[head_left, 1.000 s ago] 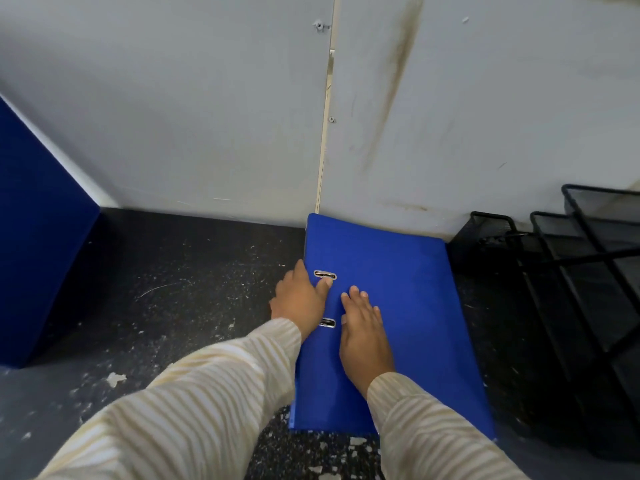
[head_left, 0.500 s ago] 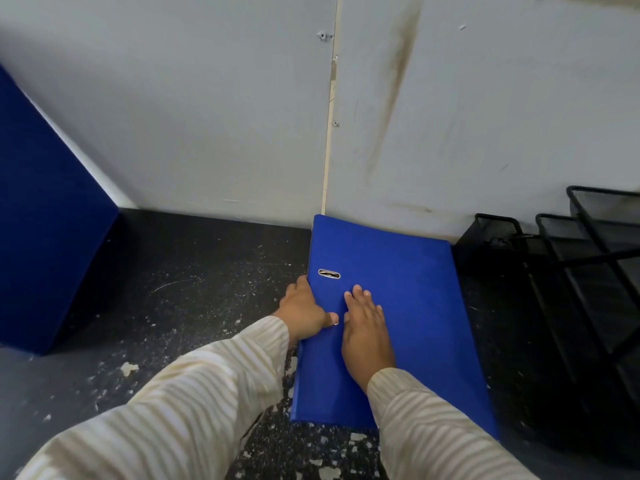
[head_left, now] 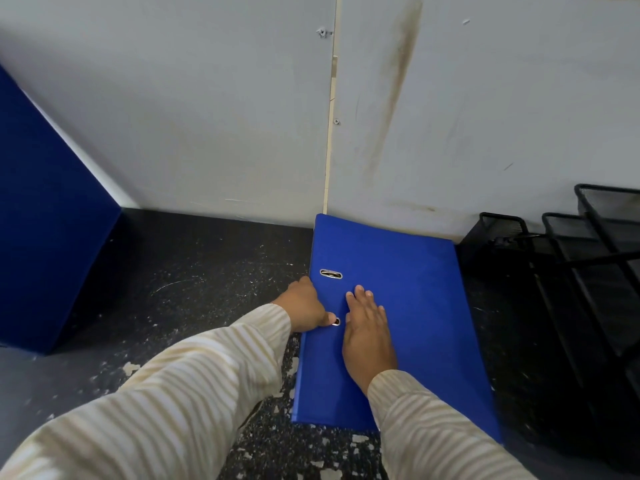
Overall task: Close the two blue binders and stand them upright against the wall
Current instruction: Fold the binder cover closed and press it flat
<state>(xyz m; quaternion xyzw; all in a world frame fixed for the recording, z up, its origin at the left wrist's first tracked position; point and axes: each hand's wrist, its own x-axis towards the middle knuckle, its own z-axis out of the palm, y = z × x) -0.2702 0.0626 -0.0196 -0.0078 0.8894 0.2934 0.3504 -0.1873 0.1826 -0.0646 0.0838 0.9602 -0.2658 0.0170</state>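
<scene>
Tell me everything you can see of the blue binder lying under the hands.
The blue binder is closed and lies flat on the dark speckled floor, its far edge at the wall. The cover looks smooth, with two metal-rimmed slots near its spine edge. The right hand rests flat on the cover; the left hand grips the spine edge, thumb at the nearer slot.

The left hand [head_left: 304,310] has slid down the binder's [head_left: 408,306] spine edge — thumb now by the lower slot [head_left: 335,321].

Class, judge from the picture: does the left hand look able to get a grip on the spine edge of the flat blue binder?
Probably yes. The left hand already sits at the spine edge of the binder, nothing blocks it, and the floor beside it is bare.
</scene>
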